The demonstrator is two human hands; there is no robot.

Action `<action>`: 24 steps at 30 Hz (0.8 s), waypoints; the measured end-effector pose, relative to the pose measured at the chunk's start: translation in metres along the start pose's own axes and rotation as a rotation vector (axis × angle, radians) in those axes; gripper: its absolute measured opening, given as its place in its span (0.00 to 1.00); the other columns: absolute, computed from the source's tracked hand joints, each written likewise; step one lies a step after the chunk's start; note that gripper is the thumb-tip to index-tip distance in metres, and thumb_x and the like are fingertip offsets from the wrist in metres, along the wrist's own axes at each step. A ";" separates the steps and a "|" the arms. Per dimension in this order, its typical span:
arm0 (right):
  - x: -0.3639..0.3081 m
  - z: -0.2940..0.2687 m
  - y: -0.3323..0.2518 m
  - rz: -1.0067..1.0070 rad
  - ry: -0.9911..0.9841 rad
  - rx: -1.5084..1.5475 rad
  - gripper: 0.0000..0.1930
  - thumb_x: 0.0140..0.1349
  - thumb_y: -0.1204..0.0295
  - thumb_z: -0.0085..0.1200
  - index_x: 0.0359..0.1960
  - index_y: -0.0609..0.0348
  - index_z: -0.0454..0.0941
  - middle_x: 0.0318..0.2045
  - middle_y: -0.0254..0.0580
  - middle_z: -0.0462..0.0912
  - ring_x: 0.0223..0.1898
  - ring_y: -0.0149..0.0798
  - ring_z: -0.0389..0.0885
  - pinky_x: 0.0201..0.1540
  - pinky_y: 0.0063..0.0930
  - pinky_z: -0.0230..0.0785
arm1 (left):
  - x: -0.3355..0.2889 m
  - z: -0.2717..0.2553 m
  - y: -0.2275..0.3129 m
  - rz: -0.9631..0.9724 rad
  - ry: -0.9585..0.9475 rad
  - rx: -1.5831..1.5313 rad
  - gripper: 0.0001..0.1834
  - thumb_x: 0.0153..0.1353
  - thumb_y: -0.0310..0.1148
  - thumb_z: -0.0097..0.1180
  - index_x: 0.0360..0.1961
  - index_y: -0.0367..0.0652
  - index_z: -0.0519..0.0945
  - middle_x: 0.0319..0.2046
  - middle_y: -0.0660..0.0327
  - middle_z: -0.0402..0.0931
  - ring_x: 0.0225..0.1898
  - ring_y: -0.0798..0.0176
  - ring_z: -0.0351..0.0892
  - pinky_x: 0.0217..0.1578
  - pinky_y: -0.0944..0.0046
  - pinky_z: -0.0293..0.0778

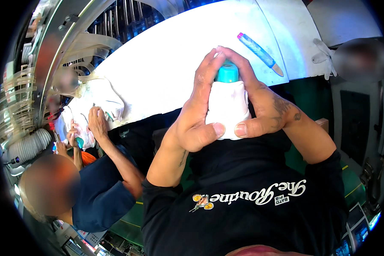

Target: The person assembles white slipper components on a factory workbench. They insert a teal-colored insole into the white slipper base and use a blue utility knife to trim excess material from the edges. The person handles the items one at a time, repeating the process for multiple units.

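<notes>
My left hand point(198, 113) and my right hand point(260, 100) together clasp a white sock point(227, 106) pulled over a teal form point(227, 73) whose rounded tip sticks out at the top. Both thumbs press on the sock's lower edge. The fingertips of both hands meet over the teal tip. I hold it in front of my chest, above the near edge of the bright white table point(175, 64).
A blue-handled tool point(259, 52) lies on the table at the right, with a white glove point(324, 55) beyond it. At my left a co-worker's hands point(96, 123) handle white cloth point(99, 100). Curved metal racks point(72, 47) line the far left.
</notes>
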State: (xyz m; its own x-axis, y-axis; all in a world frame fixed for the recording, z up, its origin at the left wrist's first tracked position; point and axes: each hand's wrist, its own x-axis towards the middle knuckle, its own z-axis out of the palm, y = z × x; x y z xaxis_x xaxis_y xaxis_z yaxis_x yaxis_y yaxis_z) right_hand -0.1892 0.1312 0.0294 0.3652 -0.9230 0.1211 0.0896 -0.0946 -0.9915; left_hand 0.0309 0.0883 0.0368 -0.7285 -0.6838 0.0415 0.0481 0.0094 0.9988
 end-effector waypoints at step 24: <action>0.022 0.021 0.036 -0.107 0.179 -0.346 0.41 0.80 0.44 0.55 0.81 0.61 0.59 0.73 0.63 0.69 0.74 0.58 0.72 0.75 0.49 0.69 | -0.066 -0.031 0.033 -0.215 0.675 0.222 0.26 0.69 0.32 0.72 0.64 0.29 0.83 0.53 0.55 0.88 0.54 0.64 0.84 0.61 0.62 0.78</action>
State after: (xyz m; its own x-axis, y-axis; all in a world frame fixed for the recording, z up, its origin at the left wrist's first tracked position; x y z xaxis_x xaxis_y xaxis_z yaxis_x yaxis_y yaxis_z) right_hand -0.1581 0.1152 -0.0022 0.2010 -0.9486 0.2444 -0.2104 -0.2855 -0.9350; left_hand 0.1014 0.1112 0.0664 -0.1242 -0.9862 -0.1092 -0.2395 -0.0770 0.9678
